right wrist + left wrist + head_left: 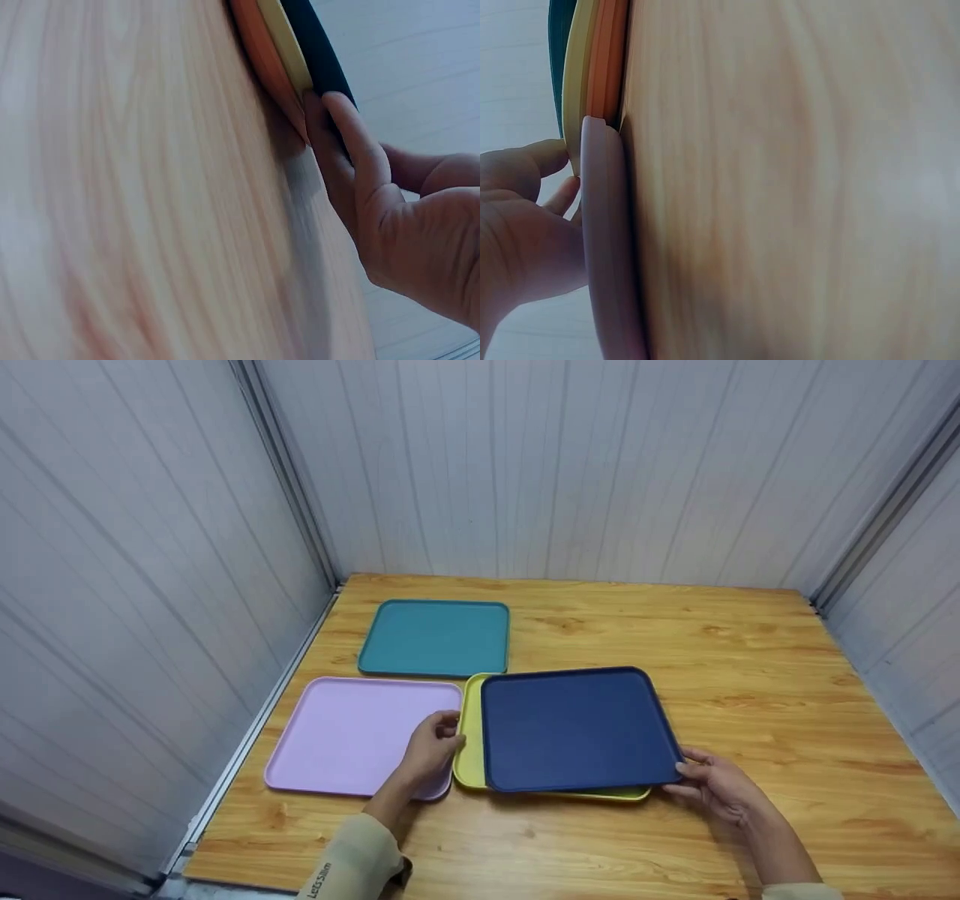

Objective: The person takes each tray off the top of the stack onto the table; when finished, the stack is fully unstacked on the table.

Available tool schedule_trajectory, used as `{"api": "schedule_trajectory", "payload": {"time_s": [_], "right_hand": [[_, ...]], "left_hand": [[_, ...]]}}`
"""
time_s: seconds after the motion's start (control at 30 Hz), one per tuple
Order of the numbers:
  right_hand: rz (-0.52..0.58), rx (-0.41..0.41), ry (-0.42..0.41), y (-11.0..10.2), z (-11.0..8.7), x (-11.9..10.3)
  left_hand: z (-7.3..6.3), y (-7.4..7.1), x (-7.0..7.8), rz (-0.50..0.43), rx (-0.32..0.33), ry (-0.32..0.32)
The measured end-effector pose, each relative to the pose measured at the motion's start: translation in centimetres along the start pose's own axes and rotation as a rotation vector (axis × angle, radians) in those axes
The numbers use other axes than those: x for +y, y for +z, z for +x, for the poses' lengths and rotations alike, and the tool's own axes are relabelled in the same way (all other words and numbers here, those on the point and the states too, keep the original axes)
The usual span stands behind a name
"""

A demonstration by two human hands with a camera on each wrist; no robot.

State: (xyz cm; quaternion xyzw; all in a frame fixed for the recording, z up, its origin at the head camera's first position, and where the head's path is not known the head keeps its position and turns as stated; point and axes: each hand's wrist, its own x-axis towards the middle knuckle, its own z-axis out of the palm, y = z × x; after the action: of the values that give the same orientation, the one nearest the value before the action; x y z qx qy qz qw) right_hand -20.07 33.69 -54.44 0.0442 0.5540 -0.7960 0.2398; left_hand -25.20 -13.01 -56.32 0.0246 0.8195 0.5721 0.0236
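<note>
Wooden table (750, 667). Right hand (714, 789) grips blue tray (577, 727), near right corner. Left hand (431, 748) pinches yellow tray (472, 750), left edge. Purple tray (349, 735) left; blue-green tray (439, 637) far.

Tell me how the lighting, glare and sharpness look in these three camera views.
Head view: evenly lit, blue tray fairly crisp; left wrist: hazy, pale glare on the table toward the right edge; right wrist: hazy too, grey shadow on the table beside the right hand.

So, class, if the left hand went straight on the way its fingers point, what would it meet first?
The yellow tray: the left hand seems to touch its rim. Past that, the navy tray looks next, though depth is hard to judge.
</note>
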Motion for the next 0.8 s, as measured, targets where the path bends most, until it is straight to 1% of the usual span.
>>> {"api": "schedule_trajectory", "payload": {"time_s": [0.1, 0.23, 0.3, 0.43, 0.57, 0.67, 0.8], "right_hand": [[0.018, 0.038, -0.032, 0.2, 0.2, 0.0], [0.047, 0.108, -0.064, 0.4, 0.6, -0.2], [0.061, 0.145, -0.072, 0.4, 0.9, -0.3], [0.075, 0.198, -0.081, 0.4, 1.6, -0.7], [0.109, 0.218, -0.082, 0.4, 2.4, -1.2], [0.119, 0.225, -0.072, 0.3, 3.0, -1.6], [0.156, 0.215, -0.065, 0.2, 3.6, -2.2]], "left_hand": [[0.0, -0.1, 0.0, 0.008, 0.001, -0.017], [0.0, -0.1, 0.1, 0.017, -0.005, -0.018], [0.0, -0.1, 0.1, 0.012, -0.006, -0.035], [-0.1, -0.1, 0.1, 0.01, -0.003, -0.045], [-0.2, 0.0, 0.0, 0.017, -0.002, -0.036], [-0.3, 0.0, 0.1, 0.039, 0.008, -0.022], [-0.4, 0.2, 0.3, 0.075, 0.03, 0.006]]}}
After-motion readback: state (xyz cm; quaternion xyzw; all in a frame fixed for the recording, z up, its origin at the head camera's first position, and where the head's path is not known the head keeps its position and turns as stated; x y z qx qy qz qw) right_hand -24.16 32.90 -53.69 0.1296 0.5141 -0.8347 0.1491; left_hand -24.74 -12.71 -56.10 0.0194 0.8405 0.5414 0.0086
